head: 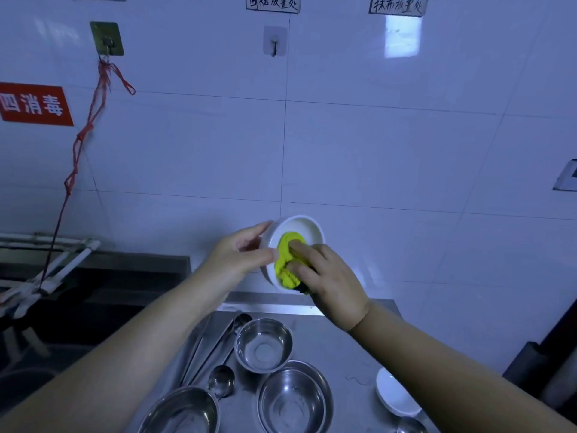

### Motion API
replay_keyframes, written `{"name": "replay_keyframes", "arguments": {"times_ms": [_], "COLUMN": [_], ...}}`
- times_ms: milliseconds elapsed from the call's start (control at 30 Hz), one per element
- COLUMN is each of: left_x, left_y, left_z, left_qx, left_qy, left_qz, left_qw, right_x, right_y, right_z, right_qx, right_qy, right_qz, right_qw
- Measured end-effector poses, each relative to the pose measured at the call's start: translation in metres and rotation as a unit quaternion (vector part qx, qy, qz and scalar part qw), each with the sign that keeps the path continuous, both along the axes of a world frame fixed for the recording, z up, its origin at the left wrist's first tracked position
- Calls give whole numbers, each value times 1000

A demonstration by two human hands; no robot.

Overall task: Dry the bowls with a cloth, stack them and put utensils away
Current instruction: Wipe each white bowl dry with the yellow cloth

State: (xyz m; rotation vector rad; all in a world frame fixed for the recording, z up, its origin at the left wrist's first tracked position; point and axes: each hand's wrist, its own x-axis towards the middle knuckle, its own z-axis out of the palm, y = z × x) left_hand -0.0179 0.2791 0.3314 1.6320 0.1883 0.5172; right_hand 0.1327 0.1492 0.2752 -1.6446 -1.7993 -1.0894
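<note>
Up in the air over the back of the steel counter (343, 339), the white bowl (307, 228) is tipped toward the camera, the left hand (240, 248) curled round its rim and outer wall while the right hand (327, 276) presses a bunched yellow cloth (287, 260) into the hollow with bent fingers. It looks like glazed ceramic, so probably stiff, fairly heavy, slick when wet and likely to chip if dropped; the rim-and-wall hold seems the safe one. The cloth is soft and moulds to the curve, and three steel bowls (263, 345) plus spoons (221, 381) wait below.
</note>
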Motion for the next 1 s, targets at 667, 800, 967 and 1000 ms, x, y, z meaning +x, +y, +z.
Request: {"name": "replay_keyframes", "arguments": {"times_ms": [667, 800, 967, 1000], "left_x": [3, -1, -7, -7], "left_y": [-18, -16, 0, 2], "left_z": [-14, -9, 8, 12], "left_qx": [13, 44, 98, 96], "left_qy": [-83, -64, 40, 56], "left_qz": [-1, 6, -86, -101], "left_qw": [996, 997, 991, 989], "right_x": [-18, -34, 6, 11], "right_y": [-1, -3, -25, -26], "right_z": [1, -5, 5, 8], "right_qx": [59, 35, -80, -86], "right_qy": [151, 213, -132, -175], "right_qz": [-12, 2, 30, 20], "right_qw": [987, 976, 988, 981]}}
